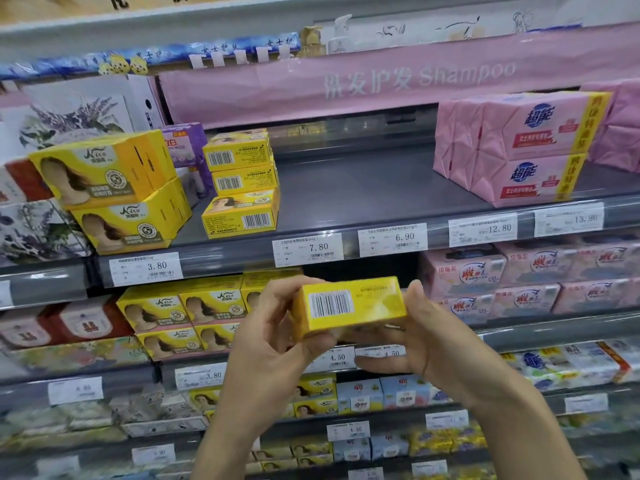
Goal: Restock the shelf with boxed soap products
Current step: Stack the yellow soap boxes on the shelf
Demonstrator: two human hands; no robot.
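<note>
Box (349,306) is hanging low in the view at about 6 o'clock, barcode side facing the camera, clear of every shelf. Left hand (273,341) is gripping its left end, fingers curling over the top edge and thumb pressing from below. Right hand (436,341) is gripping the right end, fingers bending round it (both are holding this one box and nothing else).

Trouble I'd be watching for: the stack (242,183) of three yellow boxes at 10 o'clock is sitting unevenly, the bottom one facing another way from the two above. A box pushed in beside it or on top could be tipping it or shoving it back. Letting go with one hand for the reach up is likely weakening the hold, and the glossy carton could be slipping. The tag (308,247) just above the box is reading 7.80, while the yellow pair (107,188) at 9 o'clock is sitting over 3.80, so landing it in the wrong bay is a real risk.

Shelf (363,188) is showing a wide bare grey stretch at 12 o'clock, running between the stack and the pink packs (519,150) at 2 o'clock. Banner (381,81) above is reading Shampoo. Lower shelves are carrying more soap in yellow, pink and blue.
</note>
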